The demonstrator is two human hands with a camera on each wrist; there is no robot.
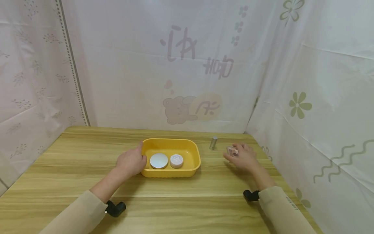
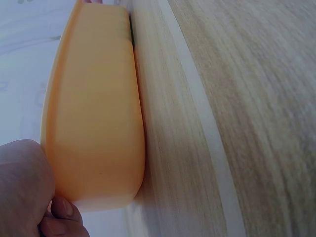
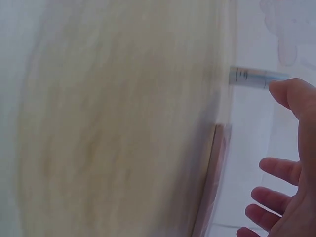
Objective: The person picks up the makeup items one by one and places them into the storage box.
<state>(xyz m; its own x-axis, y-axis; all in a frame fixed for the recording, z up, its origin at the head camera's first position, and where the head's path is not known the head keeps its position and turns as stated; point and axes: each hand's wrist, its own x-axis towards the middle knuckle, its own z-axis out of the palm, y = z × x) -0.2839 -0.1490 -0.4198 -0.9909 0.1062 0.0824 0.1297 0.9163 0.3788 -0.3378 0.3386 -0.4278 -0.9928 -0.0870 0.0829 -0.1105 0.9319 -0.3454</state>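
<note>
The left hand [image 1: 131,161] grips the left end of a yellow tray [image 1: 169,174], its thumb and fingers closed on the rim, as the left wrist view also shows; the tray sits on the wood-grain table [image 1: 175,211], and inside it lie a silvery round compact [image 1: 159,161], nearer the gripped end, and just beside it a smaller, pale round case [image 1: 176,160] with a raised pattern on its lid; to the right of the tray, well apart from it, a palette [image 1: 232,151] of small coloured pans lies on the table beside the right hand [image 1: 244,157], whose fingers are parted and loosely extended (the right wrist view shows them gripping nothing, though whether any fingertip touches the palette I cannot tell); a slim silvery tube [image 1: 213,143] stands upright farther back, between tray and palette; behind the table hangs a pale printed curtain [image 1: 131,65], with a faint bear among its motifs.
</note>
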